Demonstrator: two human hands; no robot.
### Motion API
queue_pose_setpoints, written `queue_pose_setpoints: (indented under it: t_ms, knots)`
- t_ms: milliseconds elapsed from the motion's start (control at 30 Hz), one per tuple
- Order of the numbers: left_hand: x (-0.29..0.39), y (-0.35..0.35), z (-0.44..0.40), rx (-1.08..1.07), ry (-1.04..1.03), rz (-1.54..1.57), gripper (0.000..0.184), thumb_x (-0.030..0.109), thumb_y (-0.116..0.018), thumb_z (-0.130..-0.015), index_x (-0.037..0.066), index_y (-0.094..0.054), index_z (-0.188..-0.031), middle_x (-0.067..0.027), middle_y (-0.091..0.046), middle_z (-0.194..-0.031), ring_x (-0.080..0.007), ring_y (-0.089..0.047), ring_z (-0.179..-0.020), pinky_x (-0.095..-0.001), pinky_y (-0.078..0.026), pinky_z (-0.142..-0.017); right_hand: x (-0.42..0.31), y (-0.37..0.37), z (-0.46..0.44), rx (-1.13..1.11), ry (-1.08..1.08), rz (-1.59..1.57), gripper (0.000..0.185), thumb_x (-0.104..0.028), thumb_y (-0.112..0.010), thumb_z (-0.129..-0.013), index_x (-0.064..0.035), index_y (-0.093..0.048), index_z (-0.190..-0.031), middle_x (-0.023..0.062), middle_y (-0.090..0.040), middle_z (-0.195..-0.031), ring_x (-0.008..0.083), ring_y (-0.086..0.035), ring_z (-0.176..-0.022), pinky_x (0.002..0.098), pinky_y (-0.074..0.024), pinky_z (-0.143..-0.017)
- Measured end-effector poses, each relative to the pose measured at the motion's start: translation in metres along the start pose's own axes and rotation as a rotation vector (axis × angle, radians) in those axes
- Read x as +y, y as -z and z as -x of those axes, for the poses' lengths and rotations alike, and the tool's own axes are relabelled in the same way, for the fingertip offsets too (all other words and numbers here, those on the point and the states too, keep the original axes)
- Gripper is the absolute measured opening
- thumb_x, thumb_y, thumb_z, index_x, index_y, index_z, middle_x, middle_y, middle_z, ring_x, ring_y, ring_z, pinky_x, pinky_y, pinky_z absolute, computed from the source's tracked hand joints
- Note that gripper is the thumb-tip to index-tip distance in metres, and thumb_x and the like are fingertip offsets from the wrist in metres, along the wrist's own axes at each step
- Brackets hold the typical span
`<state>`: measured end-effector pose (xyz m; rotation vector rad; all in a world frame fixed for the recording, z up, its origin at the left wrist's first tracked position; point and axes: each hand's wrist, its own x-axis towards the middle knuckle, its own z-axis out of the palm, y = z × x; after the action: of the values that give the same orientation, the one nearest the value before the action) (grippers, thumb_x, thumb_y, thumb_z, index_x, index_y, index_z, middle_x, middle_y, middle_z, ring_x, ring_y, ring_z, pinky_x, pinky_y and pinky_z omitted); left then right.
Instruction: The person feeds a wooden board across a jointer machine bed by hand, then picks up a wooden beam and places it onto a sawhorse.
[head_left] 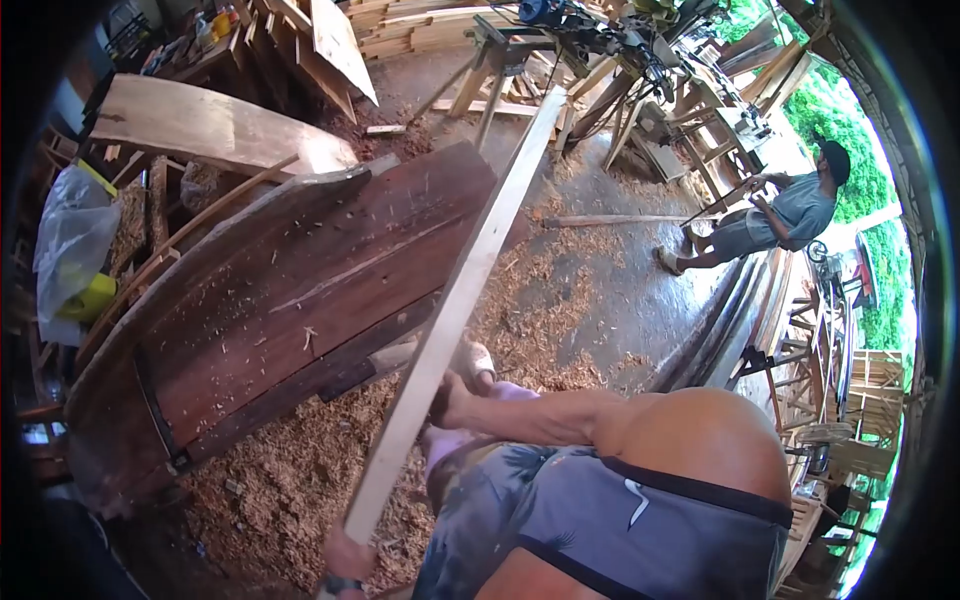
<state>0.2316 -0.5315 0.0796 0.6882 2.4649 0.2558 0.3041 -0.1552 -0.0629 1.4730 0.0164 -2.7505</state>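
Observation:
A long, pale, squared wooden beam [468, 262] slants from the bottom left up to the top centre. My left hand [347, 558], with a dark band at the wrist, is wrapped round its lower end. My right hand [455, 402] is closed at the beam's right edge about midway along; the beam hides part of its fingers. Under and left of the beam lies a broad dark red-brown wooden slab [320, 270] with a curved outer edge, sprinkled with shavings. My shod feet [482, 360] show near my right hand.
Wood shavings [300, 500] cover much of the floor. A co-worker [780, 215] stands at the right with a thin stick in hand. Machinery [650, 50] and timber frames stand at the back. A plastic bag [70, 230] and a pale curved board [215, 125] are at the left.

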Motion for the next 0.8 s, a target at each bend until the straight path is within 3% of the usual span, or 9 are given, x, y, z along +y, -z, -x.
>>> queue_pose_setpoints:
  t_ms: [133, 200, 267, 333, 400, 467, 567, 633, 800]
  knots:
    - [0.011, 0.051, -0.069, -0.126, 0.102, -0.074, 0.071, 0.011, -0.081, -0.064, 0.004, -0.058, -0.131, -0.0242, -0.071, -0.099, -0.0435, -0.069, -0.092, -0.0468, -0.057, -0.084, -0.042, -0.03, -0.016, -0.141, -0.035, 0.104, 0.092, -0.085, -0.032, -0.088, -0.0044, -0.068, -0.112, 0.0157, -0.067, -0.12, 0.0327, -0.062, -0.104, 0.0468, -0.0487, -0.093]
    - [-0.013, 0.052, -0.104, -0.078, -0.002, -0.151, 0.07, 0.01, -0.082, -0.065, 0.003, -0.058, -0.13, -0.0252, -0.07, -0.098, -0.0443, -0.069, -0.089, -0.0473, -0.057, -0.085, -0.073, -0.053, 0.0, -0.044, 0.05, 0.119, 0.083, -0.08, -0.038, -0.091, -0.0047, -0.064, -0.116, 0.0134, -0.067, -0.115, 0.0306, -0.063, -0.094, 0.0449, -0.0506, -0.089]
    - [-0.002, 0.066, -0.141, -0.096, 0.015, -0.16, 0.051, 0.004, -0.076, -0.067, -0.001, -0.062, -0.116, -0.0291, -0.069, -0.092, -0.0464, -0.068, -0.091, -0.0499, -0.056, -0.084, -0.11, -0.079, 0.031, 0.261, 0.231, 0.166, 0.067, -0.069, -0.045, -0.096, -0.0088, -0.059, -0.123, 0.0108, -0.062, -0.115, 0.0277, -0.061, -0.092, 0.0423, -0.0515, -0.086]
    - [0.001, 0.078, -0.167, -0.058, -0.11, -0.186, 0.052, 0.004, -0.075, -0.067, 0.0, -0.061, -0.117, -0.0295, -0.069, -0.091, -0.0464, -0.068, -0.091, -0.0504, -0.055, -0.086, -0.159, -0.04, 0.017, 0.126, 0.367, 0.324, 0.056, -0.058, -0.052, -0.099, -0.0096, -0.054, -0.127, 0.0111, -0.056, -0.117, 0.0274, -0.057, -0.09, 0.0428, -0.0526, -0.087]
    - [-0.002, 0.074, -0.2, -0.019, -0.116, -0.244, 0.058, 0.004, -0.08, -0.063, 0.0, -0.061, -0.118, -0.029, -0.069, -0.092, -0.0467, -0.067, -0.092, -0.0506, -0.055, -0.088, -0.194, -0.035, 0.053, 0.286, 0.384, 0.416, 0.056, -0.049, -0.056, -0.1, -0.0061, -0.05, -0.135, 0.0165, -0.05, -0.136, 0.0332, -0.057, -0.106, 0.0495, -0.0522, -0.092]
    - [0.018, 0.081, -0.223, -0.027, -0.091, -0.226, 0.065, 0.005, -0.084, -0.057, 0.001, -0.061, -0.117, -0.0278, -0.07, -0.095, -0.0458, -0.067, -0.093, -0.0507, -0.055, -0.088, -0.224, -0.014, 0.077, 0.372, 0.371, 0.476, 0.068, -0.038, -0.06, -0.1, 0.001, -0.033, -0.148, 0.0202, -0.038, -0.15, 0.0433, -0.052, -0.126, 0.0507, -0.0423, -0.113]
    - [0.052, 0.093, -0.249, -0.017, -0.117, -0.275, 0.07, 0.006, -0.088, -0.053, 0.003, -0.061, -0.118, -0.0267, -0.071, -0.098, -0.0441, -0.067, -0.097, -0.0508, -0.055, -0.088, -0.266, 0.032, 0.099, 0.414, 0.37, 0.537, 0.066, -0.037, -0.061, -0.1, 0.0007, -0.037, -0.149, 0.0195, -0.04, -0.15, 0.0383, -0.057, -0.12, 0.047, -0.0502, -0.104]
    - [0.063, 0.089, -0.273, -0.061, -0.087, -0.283, 0.07, 0.007, -0.088, -0.053, 0.003, -0.061, -0.117, -0.0268, -0.071, -0.099, -0.0441, -0.067, -0.098, -0.0505, -0.055, -0.088, -0.3, 0.065, 0.11, 0.393, 0.372, 0.802, 0.06, -0.037, -0.065, -0.098, 0.0006, -0.048, -0.142, 0.0164, -0.051, -0.141, 0.0294, -0.063, -0.108, 0.0421, -0.0562, -0.094]
    - [0.088, 0.084, -0.295, -0.008, -0.004, -0.336, 0.07, 0.004, -0.087, -0.056, 0.004, -0.061, -0.121, -0.0258, -0.07, -0.103, -0.0444, -0.066, -0.101, -0.0499, -0.054, -0.089, -0.389, 0.096, 0.17, 0.417, 0.513, 1.032, 0.052, -0.037, -0.069, -0.095, 0.0003, -0.06, -0.131, 0.0104, -0.065, -0.117, 0.0193, -0.066, -0.09, 0.0346, -0.0559, -0.081]
